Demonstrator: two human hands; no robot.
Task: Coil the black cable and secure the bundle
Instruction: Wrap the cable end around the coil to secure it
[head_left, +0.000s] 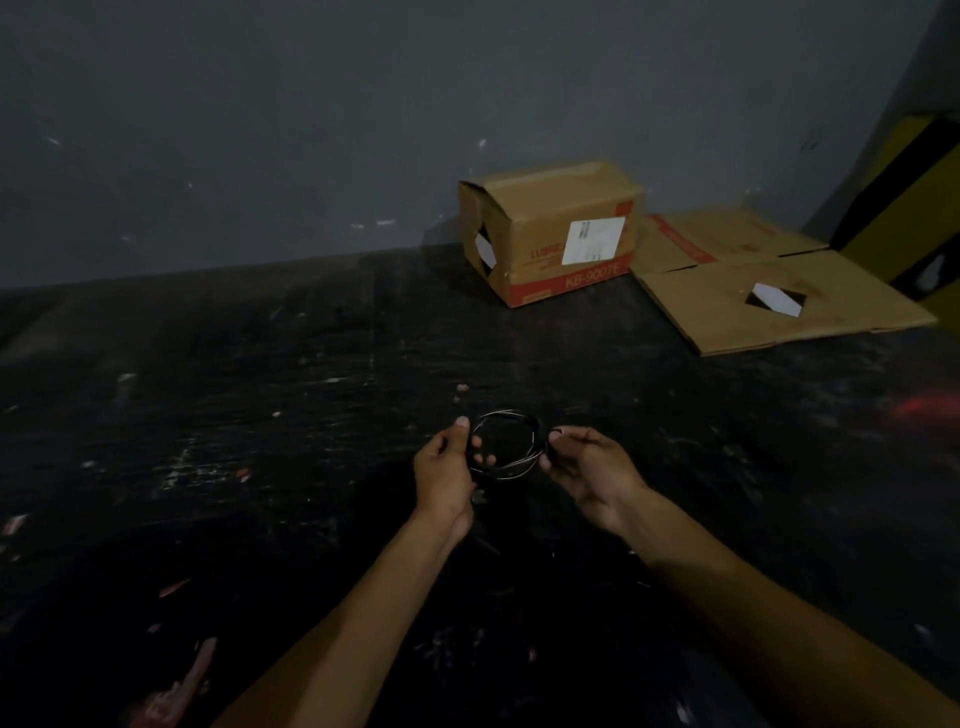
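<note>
Black cable (506, 442), wound into a round coil of several loops, held above the dark, scuffed table (260, 415) between both hands. Left hand (445, 470): grip closed on the coil's left side, thumb over the loops. Right hand (589, 467): thumb and fingers pinching the coil's right side. Behind, against the grey wall (260, 130): a cardboard box (550, 234) beside flattened cardboard (753, 291).

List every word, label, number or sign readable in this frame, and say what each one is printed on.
"LUBRIC", cut off by a sticker: red print on the front of the upright brown cardboard box.
"KB-9007E", last characters uncertain: the box's red bottom band.
White rectangular sticker on the box: print too small to read.
Flattened brown cardboard sheet: red print blurred, unreadable.
</note>
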